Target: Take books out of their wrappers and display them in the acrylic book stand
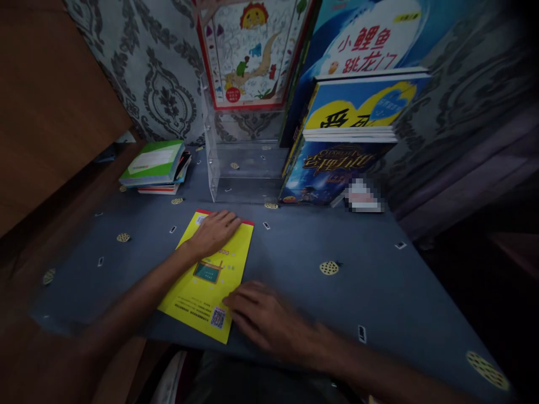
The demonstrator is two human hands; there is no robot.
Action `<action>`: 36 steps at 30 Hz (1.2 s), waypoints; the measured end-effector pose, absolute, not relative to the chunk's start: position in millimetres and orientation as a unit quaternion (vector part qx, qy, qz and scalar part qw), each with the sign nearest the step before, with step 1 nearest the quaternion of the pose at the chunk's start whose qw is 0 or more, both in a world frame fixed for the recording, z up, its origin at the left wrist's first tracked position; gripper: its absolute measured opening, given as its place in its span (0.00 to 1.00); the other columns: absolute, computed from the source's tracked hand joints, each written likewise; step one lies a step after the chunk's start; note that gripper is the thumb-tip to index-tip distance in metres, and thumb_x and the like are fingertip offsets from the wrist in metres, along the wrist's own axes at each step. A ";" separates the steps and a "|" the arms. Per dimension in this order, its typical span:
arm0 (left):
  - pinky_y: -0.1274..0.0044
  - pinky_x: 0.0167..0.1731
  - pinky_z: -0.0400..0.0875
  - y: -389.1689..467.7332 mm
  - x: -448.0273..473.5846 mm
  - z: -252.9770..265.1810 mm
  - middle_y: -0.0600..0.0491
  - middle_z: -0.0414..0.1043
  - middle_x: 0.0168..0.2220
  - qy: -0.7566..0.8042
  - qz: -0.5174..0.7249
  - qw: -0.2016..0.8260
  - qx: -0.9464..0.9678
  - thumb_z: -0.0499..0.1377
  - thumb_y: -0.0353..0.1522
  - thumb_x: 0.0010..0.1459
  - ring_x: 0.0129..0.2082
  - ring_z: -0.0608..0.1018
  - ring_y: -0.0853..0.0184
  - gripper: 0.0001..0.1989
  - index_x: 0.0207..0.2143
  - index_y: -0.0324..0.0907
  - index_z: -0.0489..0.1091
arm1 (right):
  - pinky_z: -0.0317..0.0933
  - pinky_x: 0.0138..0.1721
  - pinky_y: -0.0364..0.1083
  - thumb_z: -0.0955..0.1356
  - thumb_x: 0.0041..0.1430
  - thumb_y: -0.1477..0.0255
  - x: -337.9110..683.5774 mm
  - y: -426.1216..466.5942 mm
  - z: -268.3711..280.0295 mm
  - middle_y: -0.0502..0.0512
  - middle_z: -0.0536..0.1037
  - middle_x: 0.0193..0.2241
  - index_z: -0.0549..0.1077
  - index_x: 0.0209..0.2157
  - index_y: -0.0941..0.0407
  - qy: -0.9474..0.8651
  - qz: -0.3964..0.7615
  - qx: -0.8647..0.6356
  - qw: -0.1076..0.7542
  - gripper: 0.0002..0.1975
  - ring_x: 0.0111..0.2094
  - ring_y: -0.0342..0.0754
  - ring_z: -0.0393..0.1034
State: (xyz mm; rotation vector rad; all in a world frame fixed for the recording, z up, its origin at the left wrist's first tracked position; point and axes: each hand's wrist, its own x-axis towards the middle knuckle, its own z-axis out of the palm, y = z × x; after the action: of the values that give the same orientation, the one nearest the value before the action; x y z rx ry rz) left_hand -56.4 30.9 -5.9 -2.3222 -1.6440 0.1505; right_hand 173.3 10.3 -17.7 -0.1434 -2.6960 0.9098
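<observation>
Patterned wallpaper [168,95] with dark, ornate medallions backs a broad counter [290,252], whose grey-blue covering is printed with yellow pineapples and small pale labels. Against the wall, a stepped rack [213,168] of clear, glossy plastic bears upright picture books [337,163], flat and sharp-cornered. A squat pile of books [155,160], green on top, lies left of it. Nearer the person, at the counter's front edge, a yellow book [210,289] lies flat, a thin smooth-covered rectangle. Its long axis runs away from the person, leaning rightward at the far end; the red-banded short side points toward the rack. Across that far end lies the left hand [215,231], its fingers extended and loose on the cover, gripping nothing. The right hand [269,320] has bent fingers at the near right edge; whether they pinch it, one cannot tell. Beside those fingertips sits a square printed code [218,318], smaller than the green chalkboard drawing [208,272] mid-cover.
</observation>
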 end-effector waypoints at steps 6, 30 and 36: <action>0.67 0.45 0.73 -7.3 -118.2 -31.7 0.46 0.76 0.42 -0.717 -0.119 0.101 -0.680 0.49 0.29 0.69 0.44 0.77 0.57 0.11 0.48 0.41 0.69 | 0.67 0.56 0.55 0.62 0.70 0.74 114.1 59.8 -21.1 0.62 0.78 0.50 0.72 0.53 0.59 -0.927 0.294 -0.085 0.216 0.14 0.53 0.53 0.72; 0.62 0.48 0.71 -15.2 -129.1 -45.9 0.44 0.75 0.43 -0.742 -0.215 0.055 -0.633 0.48 0.31 0.66 0.45 0.76 0.54 0.12 0.46 0.42 0.69 | 0.52 0.70 0.60 0.61 0.71 0.72 91.9 115.2 -49.8 0.67 0.66 0.66 0.68 0.61 0.61 -0.952 0.241 -0.123 0.143 0.20 0.70 0.55 0.54; 0.64 0.45 0.71 -15.7 -128.2 -42.4 0.44 0.75 0.41 -0.745 -0.171 0.078 -0.640 0.46 0.31 0.68 0.42 0.75 0.55 0.13 0.45 0.41 0.70 | 0.54 0.68 0.64 0.60 0.72 0.70 141.6 117.8 -56.4 0.64 0.66 0.66 0.68 0.63 0.57 -0.942 0.241 -0.163 0.166 0.21 0.70 0.55 0.56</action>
State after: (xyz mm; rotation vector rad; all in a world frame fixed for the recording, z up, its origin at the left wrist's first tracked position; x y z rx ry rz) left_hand -128.2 -15.7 -42.4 -1.9157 -2.2316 -0.5123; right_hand 141.6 117.8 -56.4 -0.4631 -2.6843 0.6853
